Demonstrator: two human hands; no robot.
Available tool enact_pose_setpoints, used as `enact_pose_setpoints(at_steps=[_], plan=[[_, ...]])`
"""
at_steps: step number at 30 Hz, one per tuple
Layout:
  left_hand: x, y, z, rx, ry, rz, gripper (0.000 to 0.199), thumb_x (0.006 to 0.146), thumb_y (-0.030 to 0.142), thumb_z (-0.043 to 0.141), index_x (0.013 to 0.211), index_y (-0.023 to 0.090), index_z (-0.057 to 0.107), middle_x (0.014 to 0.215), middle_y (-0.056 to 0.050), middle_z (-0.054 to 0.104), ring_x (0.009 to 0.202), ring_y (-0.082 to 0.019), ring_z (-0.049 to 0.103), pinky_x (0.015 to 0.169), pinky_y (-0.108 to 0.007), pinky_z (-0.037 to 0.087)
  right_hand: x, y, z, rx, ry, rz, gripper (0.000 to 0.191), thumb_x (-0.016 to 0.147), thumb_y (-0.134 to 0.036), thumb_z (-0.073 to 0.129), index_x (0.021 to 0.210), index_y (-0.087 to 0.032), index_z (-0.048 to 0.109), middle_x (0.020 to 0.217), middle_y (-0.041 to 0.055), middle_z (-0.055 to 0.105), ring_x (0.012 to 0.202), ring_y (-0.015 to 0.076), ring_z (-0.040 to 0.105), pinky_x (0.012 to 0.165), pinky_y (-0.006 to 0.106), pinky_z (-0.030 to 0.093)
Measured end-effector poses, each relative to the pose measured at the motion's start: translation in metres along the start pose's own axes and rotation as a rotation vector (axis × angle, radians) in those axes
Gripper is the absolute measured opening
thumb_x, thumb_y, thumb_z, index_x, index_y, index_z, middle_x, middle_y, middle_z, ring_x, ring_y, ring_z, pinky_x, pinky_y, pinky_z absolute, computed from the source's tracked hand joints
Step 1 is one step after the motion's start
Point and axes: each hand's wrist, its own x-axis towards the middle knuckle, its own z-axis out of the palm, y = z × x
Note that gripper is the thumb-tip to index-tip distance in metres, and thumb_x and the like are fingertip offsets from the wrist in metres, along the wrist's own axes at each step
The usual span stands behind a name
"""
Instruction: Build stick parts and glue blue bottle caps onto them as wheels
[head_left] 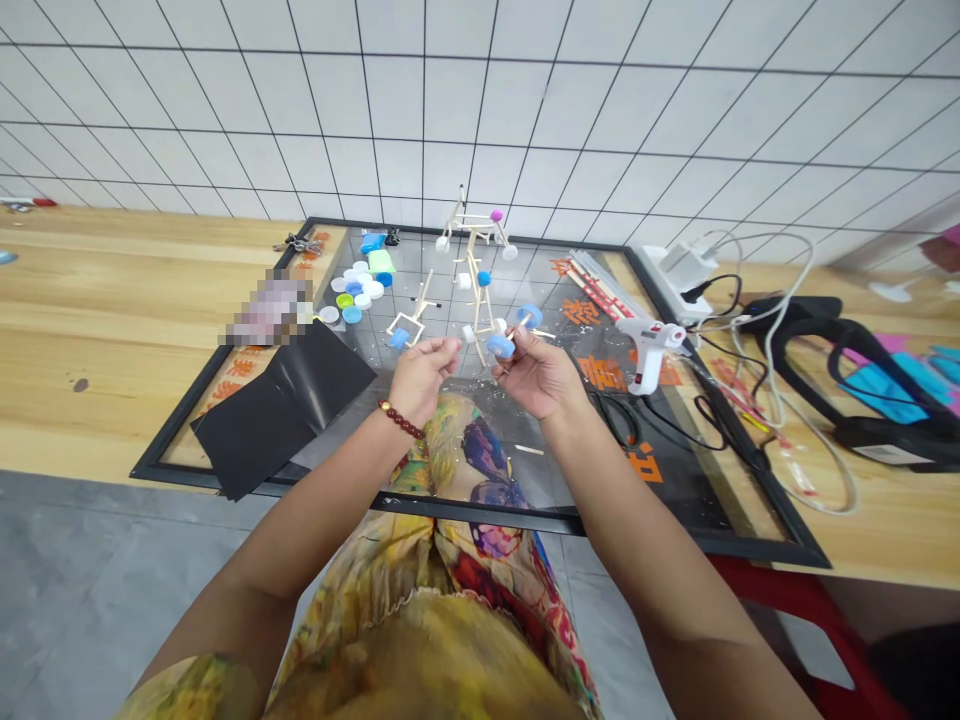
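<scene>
My right hand point(538, 378) pinches a short axle with a blue bottle-cap wheel point(500, 346) at its near end and another blue wheel point(529, 316) at its far end. Thumb and fingertips of my left hand point(427, 378) are pressed together just left of it; whatever lies between them is too small to make out. Beyond both hands stands a stick model point(475, 275) with white and blue round parts. A smaller stick frame point(409, 325) with a blue cap lies ahead of my left hand. Farther back, another stick model point(472, 218) carries a pink ball and white wheels.
Everything rests on a black-framed glass panel point(480, 512). Bottle caps point(362, 287) lie left of the models, near a folded black sheet point(285, 410). At right are a white glue gun point(646, 352), glue sticks point(600, 290), a power strip point(679, 285), cables and a black headset-like object point(847, 370).
</scene>
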Motion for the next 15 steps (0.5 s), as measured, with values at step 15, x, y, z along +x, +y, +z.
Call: enact_pose_setpoints(at_steps=[15], plan=[[-0.007, 0.008, 0.003, 0.333, -0.327, 0.437, 0.019, 0.072, 0.040, 0.085, 0.083, 0.025, 0.082, 0.092, -0.004, 0.074, 0.096, -0.019, 0.066, 0.093, -0.035, 0.050, -0.005, 0.004, 0.008, -0.155, 0.008, -0.035, 0.040, 0.044, -0.041, 0.095, 0.067, -0.022, 0.068, 0.061, -0.0062, 0.060, 0.059, 0.0083, 0.049, 0.056, 0.024, 0.036]])
